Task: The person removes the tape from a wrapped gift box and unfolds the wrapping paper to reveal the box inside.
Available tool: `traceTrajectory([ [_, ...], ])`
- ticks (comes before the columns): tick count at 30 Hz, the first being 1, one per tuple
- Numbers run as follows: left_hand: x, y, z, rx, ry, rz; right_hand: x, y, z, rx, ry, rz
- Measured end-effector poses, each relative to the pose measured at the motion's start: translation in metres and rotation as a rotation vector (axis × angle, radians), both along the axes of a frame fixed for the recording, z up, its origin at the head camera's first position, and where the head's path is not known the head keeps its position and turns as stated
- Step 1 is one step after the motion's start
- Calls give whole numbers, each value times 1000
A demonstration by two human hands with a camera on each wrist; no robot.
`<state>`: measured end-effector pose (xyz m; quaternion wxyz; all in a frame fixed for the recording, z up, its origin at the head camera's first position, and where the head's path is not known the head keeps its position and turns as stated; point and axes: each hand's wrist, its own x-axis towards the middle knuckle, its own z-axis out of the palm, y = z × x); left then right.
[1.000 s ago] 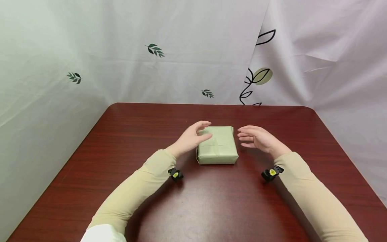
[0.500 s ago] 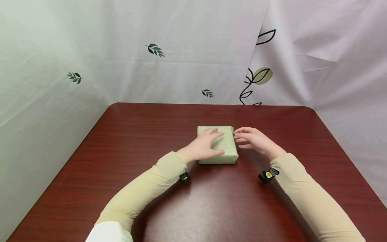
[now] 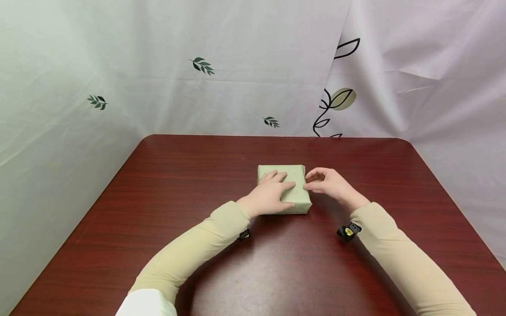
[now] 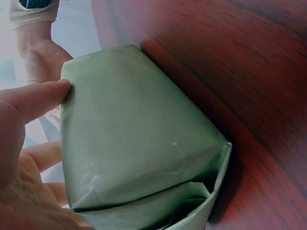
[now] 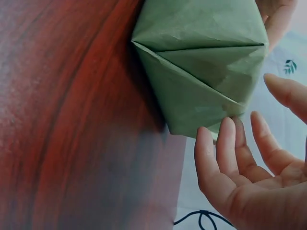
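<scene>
A box wrapped in pale green paper (image 3: pixel 295 173) lies on the table. My left hand (image 3: pixel 266 196) rests on its top with the fingers spread, covering much of the left and front part. At the box's right side is my right hand (image 3: pixel 331 183), its fingers bent a little and its fingertips at the paper. In the right wrist view, a folded triangular flap (image 5: pixel 211 76) covers that end, and fingertips (image 5: pixel 226 125) touch its edge. The left wrist view shows the other end's fold (image 4: pixel 192 196) gaping slightly, near the left palm.
The dark red wooden table (image 3: pixel 189 171) extends round the box on all sides. A pale curtain (image 3: pixel 237 96) with leaf prints hangs behind it and along the sides. Both wrists carry small black cameras, one (image 3: pixel 346 231) seen below the right hand.
My left hand has come from the box's left side onto its top. My right hand has moved left until its fingertips meet the box's right side. The box stays in place.
</scene>
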<state>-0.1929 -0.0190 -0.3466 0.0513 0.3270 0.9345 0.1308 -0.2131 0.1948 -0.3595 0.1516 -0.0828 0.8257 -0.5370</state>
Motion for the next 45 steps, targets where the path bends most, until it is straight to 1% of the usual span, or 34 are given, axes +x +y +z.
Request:
traceTrajectory([
  [7, 0, 2, -3, -33, 25, -16, 3, -3, -3, 76, 66, -33],
  [10, 0, 2, -5, -38, 31, -19, 4, -4, -4, 117, 98, -38],
  [17, 1, 0, -8, -35, 42, -23, 7, -7, -6, 206, 132, -65],
  [22, 2, -1, -8, -37, 45, -25, 8, -9, -5, 265, 195, -74],
  [31, 1, 0, -9, -44, 59, -29, 9, -9, -4, 308, 240, -73],
  [33, 0, 0, -9, -43, 59, -29, 8, -9, -4, 309, 256, -64],
  [40, 0, 0, -8, -42, 51, -25, 7, -3, -4, 297, 286, 23],
  [45, 1, -1, -6, -35, 46, -26, 8, -1, -4, 309, 327, 56],
])
